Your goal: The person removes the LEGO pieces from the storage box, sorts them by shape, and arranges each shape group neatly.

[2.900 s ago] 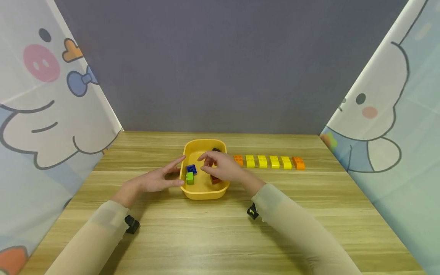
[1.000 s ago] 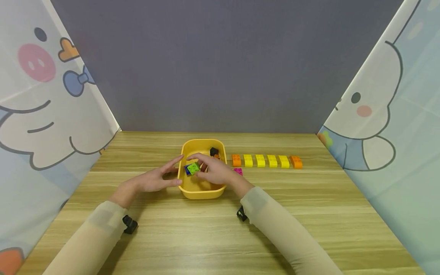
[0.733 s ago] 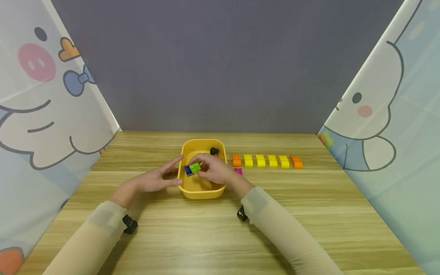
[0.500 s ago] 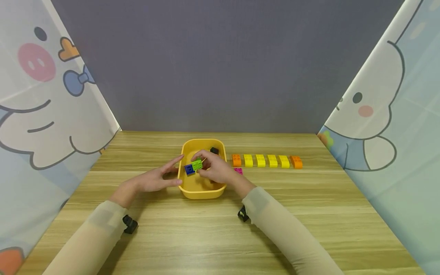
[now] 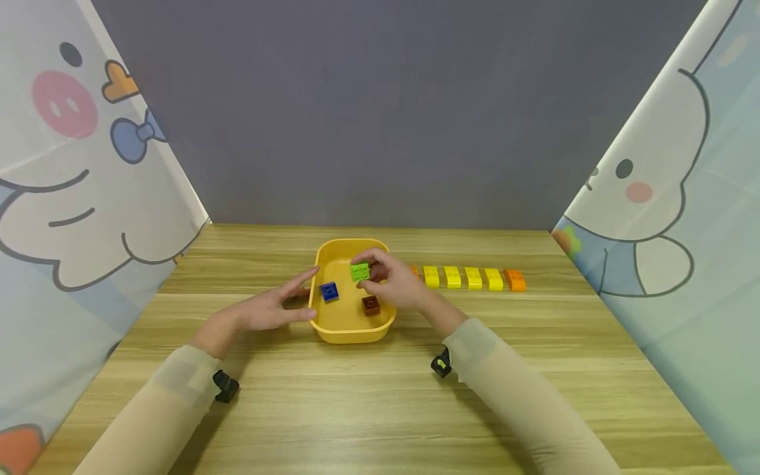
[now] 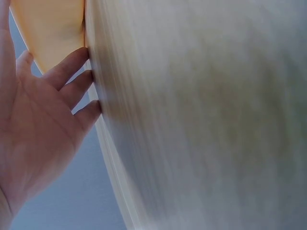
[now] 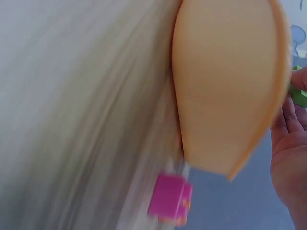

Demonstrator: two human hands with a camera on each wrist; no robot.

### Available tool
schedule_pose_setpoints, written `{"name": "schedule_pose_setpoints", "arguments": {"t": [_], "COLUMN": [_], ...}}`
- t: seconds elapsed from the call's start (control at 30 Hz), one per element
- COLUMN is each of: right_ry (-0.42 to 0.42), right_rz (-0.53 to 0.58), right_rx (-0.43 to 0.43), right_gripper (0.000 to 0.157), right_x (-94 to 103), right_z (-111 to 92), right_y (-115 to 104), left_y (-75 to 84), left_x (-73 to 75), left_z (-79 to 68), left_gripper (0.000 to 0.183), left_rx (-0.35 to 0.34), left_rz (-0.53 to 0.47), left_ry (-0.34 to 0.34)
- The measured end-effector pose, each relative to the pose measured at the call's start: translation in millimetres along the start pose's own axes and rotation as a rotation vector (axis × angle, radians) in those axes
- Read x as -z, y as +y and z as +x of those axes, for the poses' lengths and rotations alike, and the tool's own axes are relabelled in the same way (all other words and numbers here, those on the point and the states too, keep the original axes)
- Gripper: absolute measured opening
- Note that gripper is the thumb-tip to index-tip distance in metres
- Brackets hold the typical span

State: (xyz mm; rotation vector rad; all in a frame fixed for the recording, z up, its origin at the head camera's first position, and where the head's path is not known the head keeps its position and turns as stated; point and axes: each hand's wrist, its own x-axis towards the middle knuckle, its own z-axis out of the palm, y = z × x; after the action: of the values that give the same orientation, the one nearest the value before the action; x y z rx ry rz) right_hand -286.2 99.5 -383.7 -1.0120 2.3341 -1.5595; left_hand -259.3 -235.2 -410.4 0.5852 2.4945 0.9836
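Observation:
My right hand (image 5: 399, 284) pinches a lime-green toy building brick (image 5: 359, 272) between thumb and fingers, studs showing, over the yellow bin (image 5: 351, 336). In the right wrist view the same green brick (image 7: 299, 96) sits at the right edge, beyond the bin's rim. Lower down in the bin lie a dark blue brick (image 5: 329, 291) and a brown brick (image 5: 371, 305). My left hand (image 5: 267, 310) spreads its thumb and fingers against the bin's left side. The left wrist view shows its extended fingers (image 6: 76, 90) close to the tabletop beside the bin.
Right of the bin runs a row of several yellow bricks (image 5: 453, 278) with an orange brick (image 5: 514, 280) at its right end; my right hand partly covers the left end. A magenta brick (image 7: 168, 196) lies near the bin. A dark panel (image 5: 380, 119) stands behind the wooden table (image 5: 332, 409).
My right hand has taken hold of the green brick at the bin's left and carried it right and back, uncovering the brown brick. My left hand has stayed at the bin's side.

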Motion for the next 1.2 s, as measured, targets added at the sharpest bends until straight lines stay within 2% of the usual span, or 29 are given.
{"name": "schedule_pose_setpoints", "arguments": {"t": [0.13,0.23,0.4,0.57,0.67,0.87,1.2], "right_ry": [0.031,0.082,0.156,0.190,0.193,0.179,0.095], "right_rz": [-0.007,-0.085,-0.176,-0.270,-0.310,-0.302,-0.271], "right_rx": [-0.024,-0.049,-0.139,-0.142,-0.158,-0.221,-0.369], "right_gripper": [0.044,0.044,0.044,0.042,0.041,0.042,0.041], "right_x": [22.9,39.8,64.1,81.3,88.7,96.5,97.4], "right_z": [-17,-31,-55,-73,-83,-98,-101], "right_y": [4,8,16,27,34,47,52], "left_y": [1.0,1.7,2.1,0.4,-0.3,-0.7,1.4], "left_x": [-0.2,-0.6,-0.4,0.1,0.1,-0.4,-0.9], "left_z": [0.4,0.1,-1.9,-1.7,-1.8,-1.8,0.6], "left_gripper": [0.098,0.099,0.100,0.098,0.098,0.098,0.099], "left_rx": [-0.012,-0.017,-0.011,0.005,0.009,0.007,0.001], "left_rz": [-0.006,-0.002,0.004,0.002,0.001,0.009,0.012], "left_ry": [-0.001,0.000,0.002,0.011,0.015,0.019,0.015]}}
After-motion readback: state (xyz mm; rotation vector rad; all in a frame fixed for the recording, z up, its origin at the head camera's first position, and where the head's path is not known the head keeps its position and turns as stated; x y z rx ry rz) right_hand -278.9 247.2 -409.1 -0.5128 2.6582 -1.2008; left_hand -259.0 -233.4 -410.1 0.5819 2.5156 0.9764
